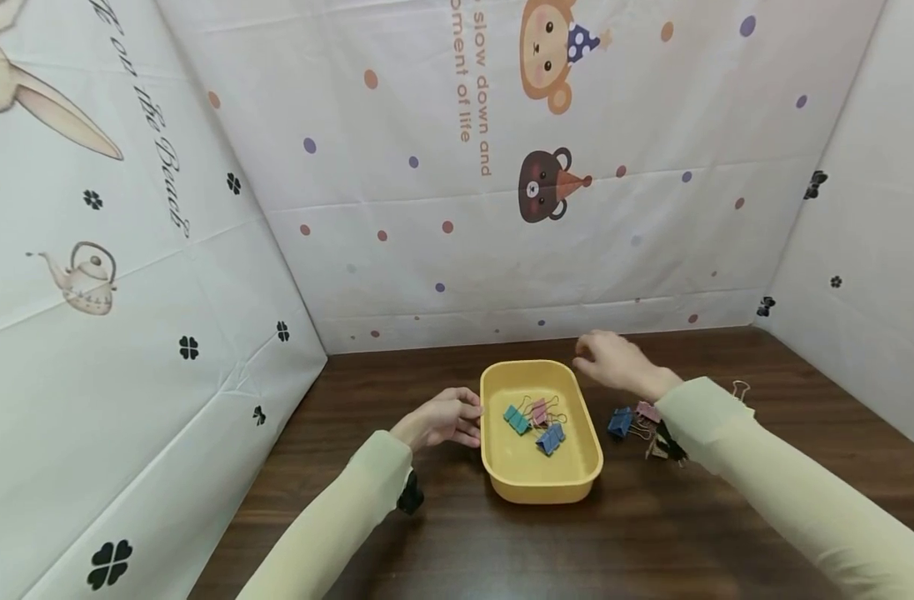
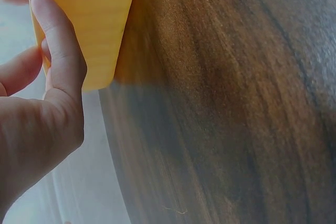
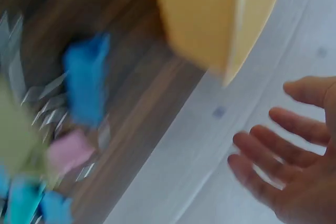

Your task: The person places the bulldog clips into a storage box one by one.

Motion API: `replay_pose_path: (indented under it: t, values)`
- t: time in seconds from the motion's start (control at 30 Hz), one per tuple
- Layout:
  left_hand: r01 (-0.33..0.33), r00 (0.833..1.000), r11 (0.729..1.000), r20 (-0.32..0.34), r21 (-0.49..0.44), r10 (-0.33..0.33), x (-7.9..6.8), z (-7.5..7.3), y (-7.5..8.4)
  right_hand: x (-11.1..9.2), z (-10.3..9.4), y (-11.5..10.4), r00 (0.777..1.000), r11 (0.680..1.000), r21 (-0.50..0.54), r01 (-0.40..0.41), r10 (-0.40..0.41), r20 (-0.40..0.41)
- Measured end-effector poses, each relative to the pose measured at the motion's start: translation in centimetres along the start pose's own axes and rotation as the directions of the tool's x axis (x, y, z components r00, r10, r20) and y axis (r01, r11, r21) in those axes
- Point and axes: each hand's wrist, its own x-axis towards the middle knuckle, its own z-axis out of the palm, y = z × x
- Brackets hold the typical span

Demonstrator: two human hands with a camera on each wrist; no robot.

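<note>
A yellow plastic tray point(image 1: 541, 482) stands on the table, holding a teal binder clip point(image 1: 516, 419), a pink binder clip point(image 1: 539, 412) and a blue binder clip point(image 1: 551, 439). My left hand point(image 1: 443, 418) touches the tray's left side; its fingers rest against the outer wall and rim in the left wrist view. Past the tray's far right corner, my right hand point(image 1: 614, 361) hovers above the table. Its fingers are apart and relaxed in the right wrist view, with nothing between them.
More binder clips lie in a pile right of the tray, among them a blue clip point(image 1: 620, 422) and a pink clip point(image 1: 648, 411). My right sleeve partly hides the pile. White printed cloth point(image 1: 397, 275) borders the dark wooden table point(image 1: 457, 550) at the back and sides.
</note>
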Motion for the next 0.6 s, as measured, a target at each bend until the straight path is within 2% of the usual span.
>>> replay_pose_path:
  t: [0.1, 0.17, 0.3, 0.47, 0.53, 0.6]
  values:
    - [0.002, 1.0, 1.0, 0.001, -0.003, -0.002, 0.1, 0.0, 0.1, -0.5, -0.8, 3.1, 0.993, 0.992, -0.063, -0.114, 0.115, 0.022]
    - [0.002, 1.0, 1.0, 0.005, -0.001, -0.002, 0.1, -0.1, 0.1, -1.2, -1.2, 5.0, 0.981, 0.98, -0.085, -0.182, 0.187, 0.055]
    - [0.006, 1.0, 1.0, 0.013, 0.0, -0.006, 0.2, -0.1, 0.1, -2.7, -1.9, 7.9, 0.94, 0.95, -0.087, -0.301, 0.311, 0.14]
    - [0.007, 1.0, 1.0, 0.006, -0.003, -0.007, 0.0, 0.0, 0.0, -4.6, -2.3, 9.9, 0.877, 0.905, -0.069, -0.421, 0.425, 0.225]
    - [0.006, 1.0, 1.0, 0.007, -0.006, -0.006, 0.0, 0.0, 0.0, -5.2, -2.3, 10.4, 0.857, 0.891, -0.059, -0.451, 0.45, 0.249]
    - [0.007, 1.0, 1.0, 0.008, -0.008, -0.007, 0.0, 0.1, 0.0, -5.7, -2.2, 11.0, 0.848, 0.884, -0.04, -0.466, 0.46, 0.265]
